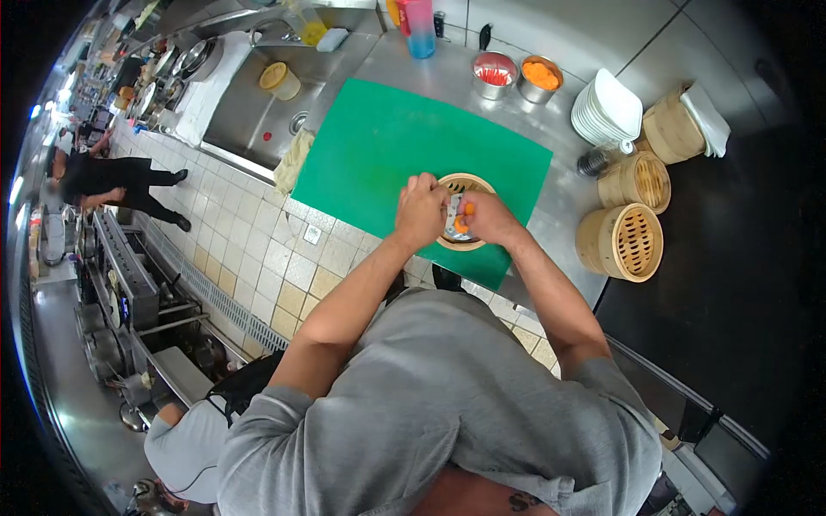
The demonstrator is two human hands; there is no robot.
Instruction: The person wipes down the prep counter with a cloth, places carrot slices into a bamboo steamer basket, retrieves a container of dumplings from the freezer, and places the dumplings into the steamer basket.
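On the green cutting board (413, 129) stands a round bamboo steamer basket (465, 182) with a pale perforated liner inside. My left hand (422, 211) is at the basket's left side, its fingers bent together over the rim; what they hold, if anything, is too small to tell. Reaching in from the right, my right hand (487, 218) has its fingers closed at the basket's middle. Orange pieces (462, 225) show beside its fingertips, and they look pinched there. Part of the basket is hidden under both hands.
Metal cups of red strips (493, 76) and orange pieces (539, 79) stand behind the board. Stacked white plates (607, 107) and bamboo steamers (632, 242) are on the right. At left are a sink (249, 107), a cloth (294, 161) and a person in black (107, 179). Another person (185, 447) is behind.
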